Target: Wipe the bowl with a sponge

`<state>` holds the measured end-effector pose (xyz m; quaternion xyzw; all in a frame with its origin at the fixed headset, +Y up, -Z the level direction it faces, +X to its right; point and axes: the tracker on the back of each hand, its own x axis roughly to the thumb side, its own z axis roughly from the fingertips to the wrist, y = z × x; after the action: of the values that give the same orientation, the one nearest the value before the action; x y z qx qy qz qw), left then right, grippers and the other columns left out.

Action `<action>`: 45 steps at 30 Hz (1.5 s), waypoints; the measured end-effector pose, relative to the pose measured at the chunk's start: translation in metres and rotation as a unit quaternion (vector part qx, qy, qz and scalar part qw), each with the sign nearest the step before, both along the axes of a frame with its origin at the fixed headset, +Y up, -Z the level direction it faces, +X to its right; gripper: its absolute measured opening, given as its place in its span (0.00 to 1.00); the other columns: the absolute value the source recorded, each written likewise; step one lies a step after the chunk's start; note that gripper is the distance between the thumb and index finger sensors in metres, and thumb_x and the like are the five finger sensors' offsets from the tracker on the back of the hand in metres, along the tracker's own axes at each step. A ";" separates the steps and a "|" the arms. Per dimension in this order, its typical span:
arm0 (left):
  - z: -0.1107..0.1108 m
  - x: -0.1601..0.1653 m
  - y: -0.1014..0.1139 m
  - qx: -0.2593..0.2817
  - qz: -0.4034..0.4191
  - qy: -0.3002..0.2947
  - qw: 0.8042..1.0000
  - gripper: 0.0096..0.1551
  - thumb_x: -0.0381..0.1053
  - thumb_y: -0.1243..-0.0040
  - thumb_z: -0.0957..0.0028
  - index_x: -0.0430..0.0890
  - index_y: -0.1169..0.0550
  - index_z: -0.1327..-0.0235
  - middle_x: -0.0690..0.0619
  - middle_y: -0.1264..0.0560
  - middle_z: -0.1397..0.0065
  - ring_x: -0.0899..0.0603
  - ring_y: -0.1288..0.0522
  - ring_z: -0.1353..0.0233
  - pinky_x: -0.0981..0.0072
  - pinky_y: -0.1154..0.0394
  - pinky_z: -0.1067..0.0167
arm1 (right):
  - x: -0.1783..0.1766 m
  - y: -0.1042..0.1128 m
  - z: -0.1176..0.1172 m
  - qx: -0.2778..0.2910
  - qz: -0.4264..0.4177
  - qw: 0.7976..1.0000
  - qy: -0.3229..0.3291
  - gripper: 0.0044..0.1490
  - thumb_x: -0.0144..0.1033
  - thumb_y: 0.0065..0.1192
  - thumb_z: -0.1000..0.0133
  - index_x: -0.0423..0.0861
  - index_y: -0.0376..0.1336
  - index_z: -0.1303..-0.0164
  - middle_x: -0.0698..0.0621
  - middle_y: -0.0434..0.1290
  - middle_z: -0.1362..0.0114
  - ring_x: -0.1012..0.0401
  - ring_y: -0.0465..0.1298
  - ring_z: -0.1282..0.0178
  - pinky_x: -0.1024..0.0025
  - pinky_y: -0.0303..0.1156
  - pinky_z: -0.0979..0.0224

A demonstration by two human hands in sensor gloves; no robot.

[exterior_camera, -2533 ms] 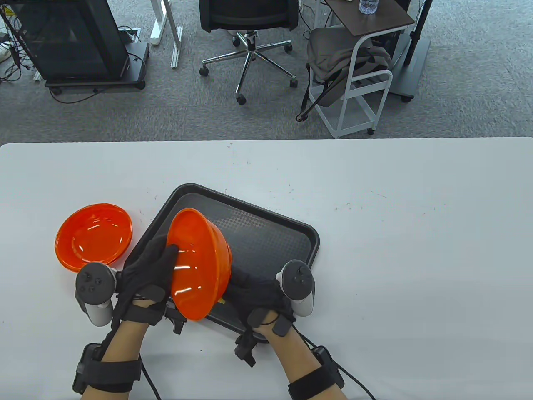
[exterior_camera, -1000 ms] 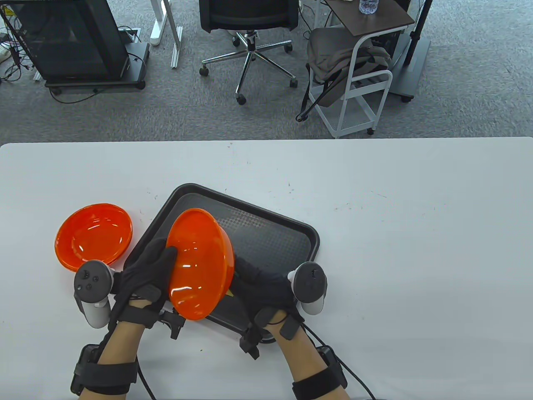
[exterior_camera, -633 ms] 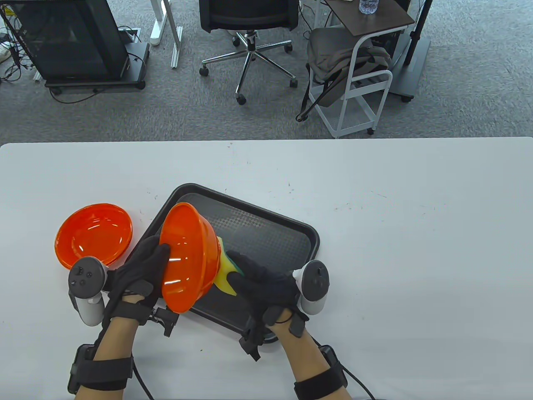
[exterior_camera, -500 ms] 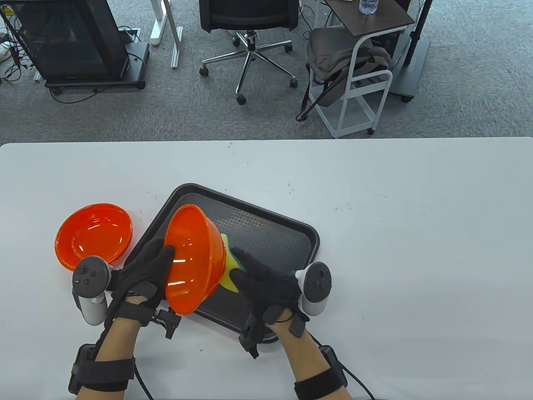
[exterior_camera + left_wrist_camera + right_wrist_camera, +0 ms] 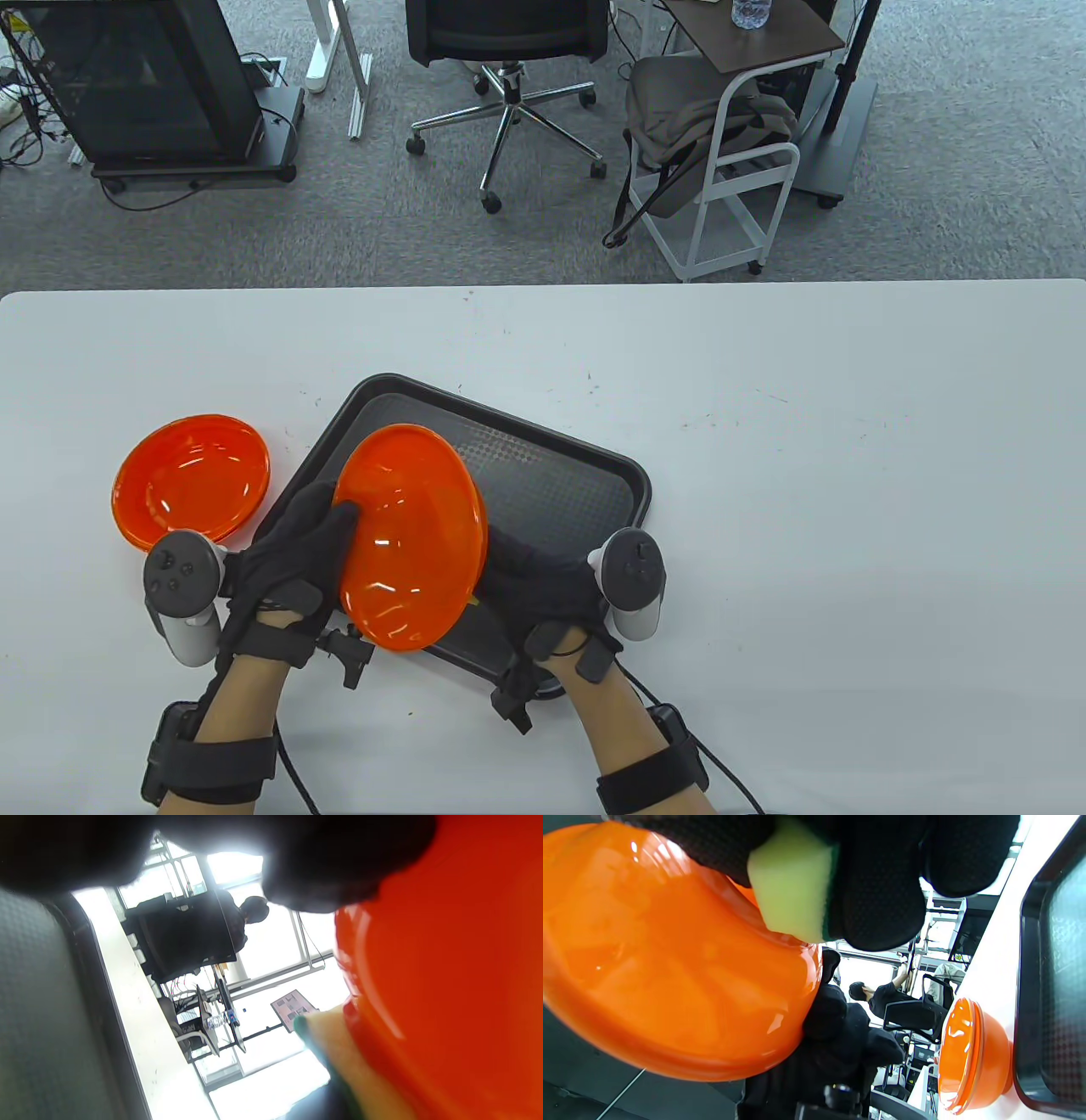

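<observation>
At lower centre of the table view, the left hand [image 5: 293,552] grips the bowl [image 5: 411,535] above the tray [image 5: 594,475]. The bowl has tipped back, hiding the sponge [image 5: 791,887] that the right hand [image 5: 543,590] pinches against its underside, so wiping likely continues.

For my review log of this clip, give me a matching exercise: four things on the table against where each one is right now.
Things:
1. held bowl
2. second bowl
3. sponge
4. tray

States:
A. flat on the table under the work
B. pressed against a bowl's outside by the right hand
C. tilted, lifted by the left hand
D. resting on the table left of the tray

Pairs: 1-C, 2-D, 3-B, 4-A
</observation>
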<state>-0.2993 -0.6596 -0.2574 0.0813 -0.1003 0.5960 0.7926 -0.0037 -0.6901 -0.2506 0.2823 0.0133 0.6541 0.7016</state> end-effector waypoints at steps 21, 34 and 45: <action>-0.004 -0.041 0.000 -0.012 -0.126 0.141 0.982 0.29 0.60 0.36 0.46 0.43 0.22 0.39 0.56 0.15 0.76 0.55 0.21 0.88 0.61 0.16 0.79 | 0.011 0.004 0.000 0.026 0.063 0.996 -0.065 0.32 0.41 0.62 0.38 0.33 0.57 0.34 0.33 0.77 0.39 0.47 0.82 0.49 0.42 0.73 0.41; -0.010 -0.051 -0.005 -0.026 -0.102 0.126 0.986 0.29 0.60 0.35 0.46 0.43 0.22 0.39 0.54 0.16 0.77 0.55 0.21 0.88 0.61 0.16 0.79 | 0.013 0.008 0.001 0.038 0.067 0.995 -0.067 0.33 0.41 0.62 0.38 0.33 0.57 0.34 0.33 0.77 0.39 0.47 0.82 0.50 0.42 0.73 0.41; -0.005 -0.097 -0.010 -0.060 -0.022 0.214 0.975 0.30 0.60 0.37 0.44 0.43 0.23 0.37 0.53 0.16 0.75 0.55 0.21 0.87 0.61 0.16 0.78 | 0.023 0.011 0.001 0.038 0.051 0.994 -0.087 0.32 0.41 0.62 0.38 0.33 0.57 0.33 0.33 0.77 0.39 0.47 0.82 0.49 0.42 0.73 0.41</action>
<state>-0.3958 -0.6696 -0.2628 0.1568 0.1054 0.5523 0.8120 0.0191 -0.6789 -0.2498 0.2497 -0.0589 0.7109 0.6548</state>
